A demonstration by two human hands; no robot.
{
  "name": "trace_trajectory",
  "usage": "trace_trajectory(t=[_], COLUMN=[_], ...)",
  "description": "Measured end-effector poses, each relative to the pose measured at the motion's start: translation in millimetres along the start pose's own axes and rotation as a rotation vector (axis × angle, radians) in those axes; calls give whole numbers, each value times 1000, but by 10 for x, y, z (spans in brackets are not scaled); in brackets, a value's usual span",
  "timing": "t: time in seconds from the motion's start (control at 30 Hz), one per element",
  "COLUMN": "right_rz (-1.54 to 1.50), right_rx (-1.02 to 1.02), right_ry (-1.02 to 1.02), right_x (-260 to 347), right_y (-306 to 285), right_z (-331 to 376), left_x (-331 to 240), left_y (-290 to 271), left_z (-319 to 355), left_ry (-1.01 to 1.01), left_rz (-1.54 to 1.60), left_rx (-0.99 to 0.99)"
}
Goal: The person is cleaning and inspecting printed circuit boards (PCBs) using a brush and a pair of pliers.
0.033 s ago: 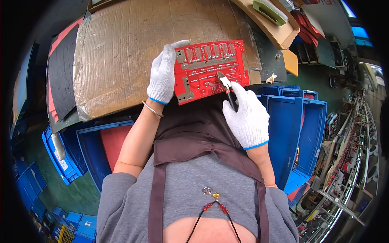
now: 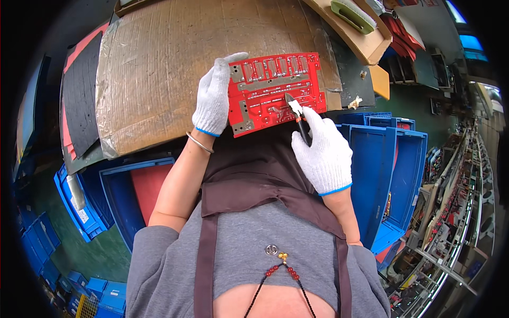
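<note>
A red circuit board (image 2: 254,110) with grey solder areas is tilted above the front edge of the cardboard-covered bench. My left hand (image 2: 213,98), in a white knit glove, grips the board by its left edge; some of its fingers are hidden behind it. In my gloved right hand (image 2: 324,151) is a pair of cutting pliers (image 2: 300,123) with dark and orange handles. The plier jaws lie over the middle right of the board; whether they touch it I cannot tell.
Brown cardboard (image 2: 164,69) covers the bench, with a black sheet (image 2: 85,95) at its left. A green-backed brush (image 2: 352,17) lies in a carton at the far right. Blue crates (image 2: 366,175) stand to the right, and another blue crate (image 2: 119,196) stands to the left below the bench.
</note>
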State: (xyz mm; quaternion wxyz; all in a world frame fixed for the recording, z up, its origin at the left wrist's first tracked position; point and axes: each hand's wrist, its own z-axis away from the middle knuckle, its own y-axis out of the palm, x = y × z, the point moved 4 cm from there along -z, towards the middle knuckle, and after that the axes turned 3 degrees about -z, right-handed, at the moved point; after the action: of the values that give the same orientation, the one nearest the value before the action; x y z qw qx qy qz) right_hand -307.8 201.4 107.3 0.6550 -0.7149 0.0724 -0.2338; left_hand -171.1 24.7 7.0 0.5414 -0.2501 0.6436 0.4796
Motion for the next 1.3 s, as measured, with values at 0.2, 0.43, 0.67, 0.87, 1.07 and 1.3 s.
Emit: trace_trajectory(t=[0.2,0.43,0.67,0.87,1.07,1.3], right_rz=[-12,24,-52,-1,7,-107], right_rx=[3,63,91,84,55,-60], right_ry=[-9,51,-144,-151,27,195], right_x=[60,27,322,305,118,-498], right_y=[-27,-48,-10,-9,-78,-149], right_z=[-30,-36,-57,-39,-67,-14], left_x=[-2,-9,59,54,50,43], left_y=[-8,10,-10,-3,8,32], left_z=[3,9,-16,-17,19,6], left_ry=[-26,-13,-10,-49,-122,-139], left_rz=[22,39,83,151,307,315], left_rx=[11,12,23,51,74,85])
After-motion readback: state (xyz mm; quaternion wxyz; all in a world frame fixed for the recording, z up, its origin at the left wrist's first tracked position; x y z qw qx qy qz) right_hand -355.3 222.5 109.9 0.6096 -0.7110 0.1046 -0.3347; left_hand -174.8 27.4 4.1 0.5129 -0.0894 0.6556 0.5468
